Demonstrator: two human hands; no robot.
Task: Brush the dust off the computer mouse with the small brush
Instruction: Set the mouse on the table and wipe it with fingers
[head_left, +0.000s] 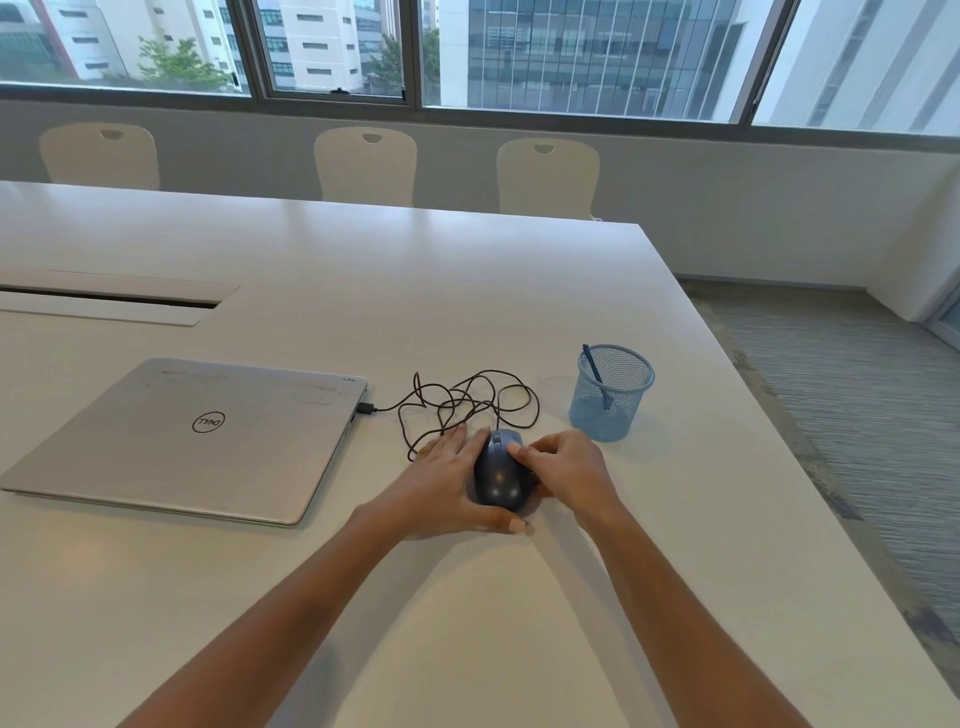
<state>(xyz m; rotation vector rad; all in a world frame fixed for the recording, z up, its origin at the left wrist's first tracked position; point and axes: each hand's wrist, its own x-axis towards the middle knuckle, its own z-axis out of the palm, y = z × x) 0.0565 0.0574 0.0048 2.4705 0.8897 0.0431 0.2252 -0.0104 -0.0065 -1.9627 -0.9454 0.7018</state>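
A dark grey wired computer mouse (498, 479) lies on the white table (467, 623) in front of me. My left hand (441, 486) cups its left side, with the thumb wrapped under its near end. Curled against the mouse's right side is my right hand (569, 467), fingertips pressing on the top right button. The small brush (593, 370) stands in a blue mesh cup (613, 421) to the right of the mouse, only its blue handle showing. Neither hand touches the brush.
The mouse's black cable (467, 400) lies in loose loops behind it and plugs into a closed silver laptop (182, 436) at the left. The table's right edge runs close past the cup. A cable slot (109, 301) and three chairs sit farther back.
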